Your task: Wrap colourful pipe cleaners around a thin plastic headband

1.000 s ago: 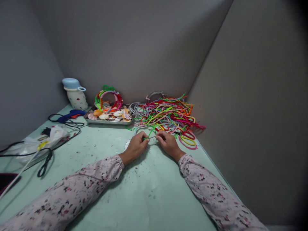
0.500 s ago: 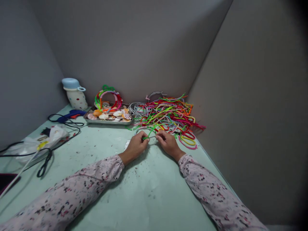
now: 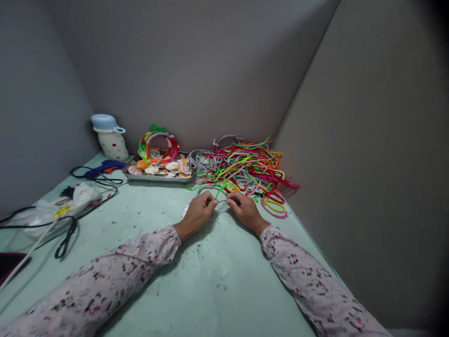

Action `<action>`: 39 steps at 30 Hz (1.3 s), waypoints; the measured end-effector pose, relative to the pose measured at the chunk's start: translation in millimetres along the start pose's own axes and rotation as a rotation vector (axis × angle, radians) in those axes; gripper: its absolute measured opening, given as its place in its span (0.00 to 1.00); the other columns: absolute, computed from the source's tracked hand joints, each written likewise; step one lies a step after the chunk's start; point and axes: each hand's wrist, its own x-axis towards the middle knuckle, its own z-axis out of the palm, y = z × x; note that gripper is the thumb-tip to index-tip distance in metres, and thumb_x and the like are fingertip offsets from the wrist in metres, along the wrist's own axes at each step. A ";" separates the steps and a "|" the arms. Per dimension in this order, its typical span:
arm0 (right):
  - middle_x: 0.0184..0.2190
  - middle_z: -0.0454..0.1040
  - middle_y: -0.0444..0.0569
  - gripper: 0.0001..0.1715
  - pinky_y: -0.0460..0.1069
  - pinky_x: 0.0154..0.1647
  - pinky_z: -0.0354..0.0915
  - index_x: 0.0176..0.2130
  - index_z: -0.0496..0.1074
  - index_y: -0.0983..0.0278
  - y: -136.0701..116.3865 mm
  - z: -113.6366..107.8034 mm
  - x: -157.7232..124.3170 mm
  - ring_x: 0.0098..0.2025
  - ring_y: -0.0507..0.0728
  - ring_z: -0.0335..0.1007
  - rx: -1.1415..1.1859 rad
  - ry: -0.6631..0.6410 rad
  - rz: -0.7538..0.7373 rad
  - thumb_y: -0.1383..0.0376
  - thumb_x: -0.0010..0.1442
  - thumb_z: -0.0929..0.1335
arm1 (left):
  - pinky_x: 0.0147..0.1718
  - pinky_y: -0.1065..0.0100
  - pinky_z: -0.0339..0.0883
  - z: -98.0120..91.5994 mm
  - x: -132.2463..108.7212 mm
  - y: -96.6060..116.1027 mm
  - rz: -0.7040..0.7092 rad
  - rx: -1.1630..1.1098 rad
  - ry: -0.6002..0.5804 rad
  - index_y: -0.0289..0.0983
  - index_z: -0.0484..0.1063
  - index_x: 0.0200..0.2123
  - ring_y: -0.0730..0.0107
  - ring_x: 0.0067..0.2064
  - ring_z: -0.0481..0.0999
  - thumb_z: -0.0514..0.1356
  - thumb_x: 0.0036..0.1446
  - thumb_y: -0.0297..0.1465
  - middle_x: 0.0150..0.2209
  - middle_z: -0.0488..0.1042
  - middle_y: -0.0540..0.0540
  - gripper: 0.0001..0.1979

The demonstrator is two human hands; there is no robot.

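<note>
Between my hands stretches a thin grey wire hoop (image 3: 222,201), its far curve rising behind my fingers. My left hand (image 3: 199,213) is closed in a pinch on the wire's left part. A green pipe cleaner (image 3: 220,189) comes up by the left fingertips; its lower end is hidden by the thumb, and I cannot tell how far it is wound on the wire. My right hand (image 3: 246,211) pinches the hoop a short way to the right. Just past the fingers lies a loose pile of coloured pipe cleaners (image 3: 245,164).
A metal tray (image 3: 157,179) of seashells stands at the back, with wrapped colourful hoops (image 3: 143,145) on it. Grey wire rings (image 3: 201,160) lie beside it. On the left are a bottle (image 3: 111,140), a blue-handled tool (image 3: 101,169), black cables (image 3: 72,234) and a plastic bag (image 3: 79,199).
The green bit that showed beside my left thumb is now covered, as the thumb has shifted over it. Both hands otherwise stay nearly in place.
</note>
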 end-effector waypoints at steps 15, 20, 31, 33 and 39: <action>0.28 0.73 0.45 0.07 0.46 0.32 0.62 0.37 0.71 0.62 2.4 1.2 -0.2 0.29 0.52 0.68 -0.010 0.030 0.009 0.62 0.61 0.66 | 0.27 0.71 0.59 4.0 -1.3 -2.1 0.013 0.006 0.015 0.38 0.64 0.38 0.73 0.26 0.69 0.55 0.57 0.34 0.24 0.70 0.53 0.07; 0.28 0.73 0.45 0.07 0.46 0.32 0.62 0.37 0.71 0.63 1.8 1.3 0.0 0.29 0.52 0.68 -0.008 0.023 0.014 0.62 0.61 0.66 | 0.27 0.71 0.59 5.6 -0.3 -4.3 0.007 0.050 0.015 0.38 0.64 0.37 0.73 0.25 0.68 0.54 0.57 0.31 0.24 0.69 0.53 0.05; 0.28 0.73 0.45 0.07 0.46 0.31 0.62 0.37 0.71 0.63 2.2 0.9 -0.2 0.29 0.52 0.68 -0.001 0.017 0.015 0.62 0.61 0.66 | 0.27 0.70 0.57 5.1 0.0 -6.5 0.021 0.075 0.016 0.38 0.64 0.33 0.73 0.25 0.66 0.55 0.55 0.31 0.24 0.69 0.53 0.03; 0.28 0.73 0.45 0.07 0.46 0.32 0.62 0.37 0.71 0.63 1.7 0.4 -0.3 0.29 0.53 0.68 -0.003 0.010 0.018 0.61 0.61 0.65 | 0.27 0.70 0.57 4.8 -0.2 -6.6 0.023 0.071 0.010 0.38 0.64 0.32 0.73 0.25 0.66 0.55 0.55 0.31 0.23 0.69 0.53 0.03; 0.28 0.73 0.46 0.09 0.47 0.31 0.63 0.37 0.71 0.63 0.0 -0.4 -0.4 0.29 0.53 0.68 0.007 0.006 0.030 0.60 0.61 0.65 | 0.28 0.70 0.58 3.0 -1.2 -3.1 0.019 0.071 -0.004 0.38 0.64 0.32 0.72 0.26 0.66 0.55 0.55 0.32 0.23 0.69 0.53 0.03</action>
